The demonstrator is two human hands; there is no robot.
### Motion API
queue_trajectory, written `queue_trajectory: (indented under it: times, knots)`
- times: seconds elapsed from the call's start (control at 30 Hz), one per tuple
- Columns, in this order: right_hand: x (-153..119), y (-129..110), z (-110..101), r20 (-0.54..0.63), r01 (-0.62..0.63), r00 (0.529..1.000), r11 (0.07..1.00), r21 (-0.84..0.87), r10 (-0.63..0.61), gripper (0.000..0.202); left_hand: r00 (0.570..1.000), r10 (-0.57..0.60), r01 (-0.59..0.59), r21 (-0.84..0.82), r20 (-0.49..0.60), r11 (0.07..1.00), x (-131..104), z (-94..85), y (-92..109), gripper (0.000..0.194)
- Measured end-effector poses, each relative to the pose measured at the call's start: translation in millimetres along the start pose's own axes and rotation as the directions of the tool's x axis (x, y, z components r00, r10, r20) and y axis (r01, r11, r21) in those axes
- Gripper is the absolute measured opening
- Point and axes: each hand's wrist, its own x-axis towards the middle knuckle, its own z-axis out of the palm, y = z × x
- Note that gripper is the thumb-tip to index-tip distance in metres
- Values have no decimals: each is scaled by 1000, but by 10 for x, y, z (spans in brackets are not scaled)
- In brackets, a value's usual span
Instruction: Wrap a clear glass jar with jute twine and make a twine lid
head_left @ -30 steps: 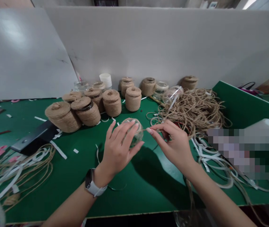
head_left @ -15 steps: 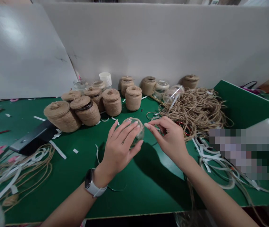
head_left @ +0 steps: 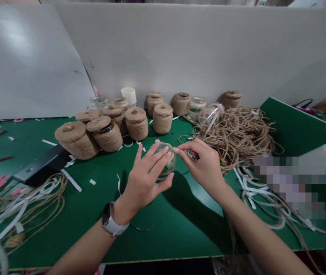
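A clear glass jar [head_left: 168, 168] is held above the green table, with a strand of jute twine [head_left: 167, 145] along its far edge. My left hand [head_left: 148, 172], with a watch on the wrist, lies over the jar's near left side, its fingers spread on the glass and the thumb beneath. At the jar's upper right, my right hand [head_left: 204, 160] pinches the twine between thumb and forefinger. The jar's left part is hidden by my left hand.
Several twine-wrapped jars [head_left: 136, 124] stand behind on the left and centre. A tangled twine heap [head_left: 237, 130] lies at right, with a bare glass jar [head_left: 211, 114] tipped against it. White strips [head_left: 251, 191] lie right; a black box [head_left: 44, 164] and more twine lie left.
My right hand has moved slightly left and now meets the jar's edge. The fingers of my left hand have shifted a little on the glass.
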Motion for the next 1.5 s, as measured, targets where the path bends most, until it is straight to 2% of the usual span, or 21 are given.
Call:
queue_trajectory:
  times: [0.13,0.23,0.37,0.43,0.7,1.0,1.27,1.4,1.5]
  knots:
    - [-38,-30,-64,8,10,1000,1000,-1,-10,12,998,-41,44,-87,38,995,26,-19,-58,24]
    - [-103,-68,-142,49,-12,999,1000,29,11,13,999,-33,33,8,-14,999,35,-26,-91,12]
    - [-180,-129,-214,72,-21,997,998,59,17,12,994,-1,17,139,-110,990,43,-32,-57,26]
    - [-191,-148,-222,64,-14,998,998,58,10,11,995,0,13,131,-104,991,47,-29,-23,31]
    - [-73,-102,-136,7,5,1000,1000,21,-5,12,995,11,-1,103,-99,995,28,4,14,26]
    - [-28,-33,-18,27,-10,1000,1000,20,10,15,995,61,-52,118,-77,992,6,29,-16,30]
    - [-12,-39,46,6,42,999,999,-31,-41,13,995,44,-41,32,-91,999,15,25,-36,27]
    - [-39,-19,6,16,28,999,999,-16,-28,16,999,15,-17,-53,-34,998,-13,8,-85,29]
    - [-82,-6,-71,32,-9,999,1000,26,8,18,1000,-18,19,-68,9,998,-38,6,-120,38]
